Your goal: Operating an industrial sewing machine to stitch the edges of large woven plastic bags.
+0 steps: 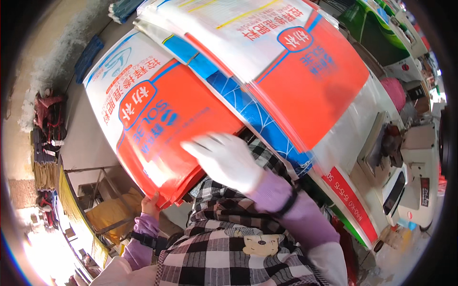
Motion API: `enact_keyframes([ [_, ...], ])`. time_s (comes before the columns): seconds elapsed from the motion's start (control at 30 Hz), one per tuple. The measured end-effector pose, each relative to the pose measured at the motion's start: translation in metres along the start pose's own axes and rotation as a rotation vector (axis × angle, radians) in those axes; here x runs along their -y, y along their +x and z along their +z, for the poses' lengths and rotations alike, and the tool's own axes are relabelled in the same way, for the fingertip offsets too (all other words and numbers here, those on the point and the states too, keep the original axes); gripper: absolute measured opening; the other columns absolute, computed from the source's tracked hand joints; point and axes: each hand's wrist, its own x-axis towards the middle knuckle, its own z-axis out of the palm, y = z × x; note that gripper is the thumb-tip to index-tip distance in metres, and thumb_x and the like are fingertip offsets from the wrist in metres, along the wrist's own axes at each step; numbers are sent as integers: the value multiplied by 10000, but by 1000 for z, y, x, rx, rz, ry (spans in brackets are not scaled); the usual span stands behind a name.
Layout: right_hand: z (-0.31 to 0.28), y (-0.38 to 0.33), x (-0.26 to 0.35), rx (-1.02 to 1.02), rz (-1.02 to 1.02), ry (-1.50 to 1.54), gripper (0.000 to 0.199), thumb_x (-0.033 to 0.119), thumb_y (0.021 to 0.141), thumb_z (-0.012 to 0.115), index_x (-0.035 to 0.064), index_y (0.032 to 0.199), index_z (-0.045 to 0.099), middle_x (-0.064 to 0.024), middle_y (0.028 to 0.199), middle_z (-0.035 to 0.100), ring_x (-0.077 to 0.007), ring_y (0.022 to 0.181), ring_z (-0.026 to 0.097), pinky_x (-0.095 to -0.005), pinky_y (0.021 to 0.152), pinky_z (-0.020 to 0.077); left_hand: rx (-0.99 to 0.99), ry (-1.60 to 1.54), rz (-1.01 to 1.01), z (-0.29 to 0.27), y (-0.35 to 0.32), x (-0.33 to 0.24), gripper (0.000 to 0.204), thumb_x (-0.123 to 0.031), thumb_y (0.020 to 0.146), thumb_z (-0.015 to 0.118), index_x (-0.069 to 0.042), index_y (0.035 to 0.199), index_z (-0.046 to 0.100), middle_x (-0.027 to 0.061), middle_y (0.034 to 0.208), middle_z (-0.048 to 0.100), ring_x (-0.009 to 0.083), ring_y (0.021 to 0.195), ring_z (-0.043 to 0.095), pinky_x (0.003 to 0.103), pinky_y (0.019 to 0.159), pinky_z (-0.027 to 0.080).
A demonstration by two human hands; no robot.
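Note:
My left hand [150,208], bare below a purple sleeve, has its fingers closed on the near left corner of some printed woven sacks. These red and white sacks [191,102] lie in a layered pile in front of me, bending downward at the left. My right hand [224,157], in a white glove smeared by motion, is over the near edge of the sacks with its fingers stretched out. Nothing shows in it, and whether it touches the sacks I cannot tell. A second stack of the same sacks [305,86] lies to the right, with blue sacks [257,114] showing between.
A white sewing machine [422,167] stands at the right on a table. A pink cone or ball [394,93] sits behind it. To the left are a metal frame [102,183] and a yellow cloth [114,214]. Blue bundles [88,55] lie at the far left.

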Motion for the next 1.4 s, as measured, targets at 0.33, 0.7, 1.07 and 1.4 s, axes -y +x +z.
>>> enact_keyframes([
  [0.33, 126, -68, -129, 217, 719, -786, 629, 329, 907, 515, 248, 1493, 302, -218, 1479, 302, -397, 1262, 421, -578, 975, 369, -179, -29, 482, 46, 13, 29, 360, 14, 755, 612, -51, 1109, 618, 75, 1089, 601, 243, 1026, 591, 390, 819, 522],
  [0.7, 47, -173, -53, -129, 457, -46, 158, 108, 882, 494, 58, 968, 617, -146, 791, 634, -315, 785, 635, -385, 774, 490, -298, 1190, 1332, -16, 70, -107, 905, -179, 650, 757, 11, 1411, 308, 216, 1335, 438, 353, 1251, 441, 466, 1046, 364],
  [1.07, -55, -167, 18, 160, 314, -189, 178, 233, 787, 636, 77, 868, 663, -129, 834, 677, -314, 828, 675, -421, 717, 534, 878, 1533, 1612, 553, -61, -74, 390, -310, 688, 822, -53, 910, 632, 93, 956, 573, 255, 924, 566, 362, 759, 445],
  [1.4, -259, -278, -25, -100, 847, -171, 493, 483, 903, 518, 18, 930, 678, -208, 846, 664, -355, 771, 652, -407, 723, 518, 1256, 427, 1213, 546, -45, -79, 134, -48, 758, 748, -16, 776, 619, 83, 856, 609, 215, 798, 583, 309, 711, 457],
])
